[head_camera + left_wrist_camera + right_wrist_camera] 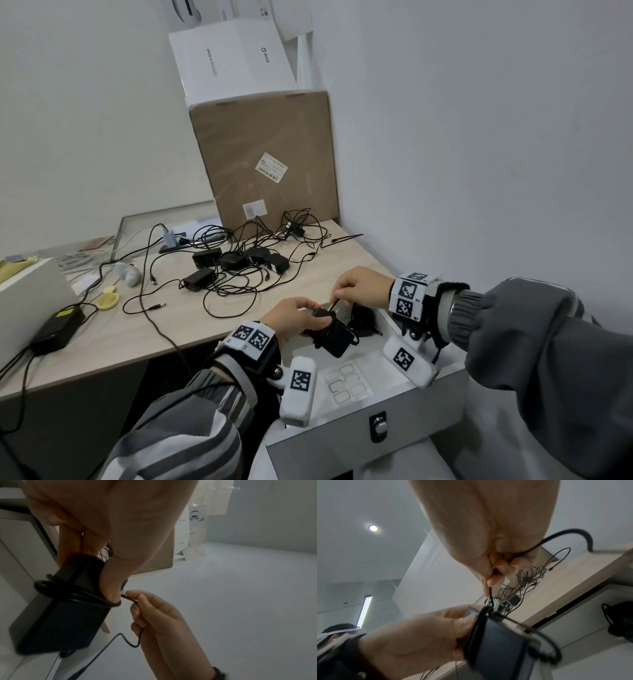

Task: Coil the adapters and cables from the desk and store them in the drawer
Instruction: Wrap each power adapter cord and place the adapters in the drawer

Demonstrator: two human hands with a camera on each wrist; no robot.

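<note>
My left hand grips a black power adapter over the open white drawer, with cable turns wrapped round its body. My right hand pinches the loose end of that cable just above the adapter's top. Another coiled black adapter lies in the drawer's back corner. Several black adapters with tangled cables lie on the wooden desk behind my hands.
A brown cardboard box with a white box on top stands at the desk's back corner against the wall. A large black power brick and a white box sit at the left. A sticker sheet lies in the drawer.
</note>
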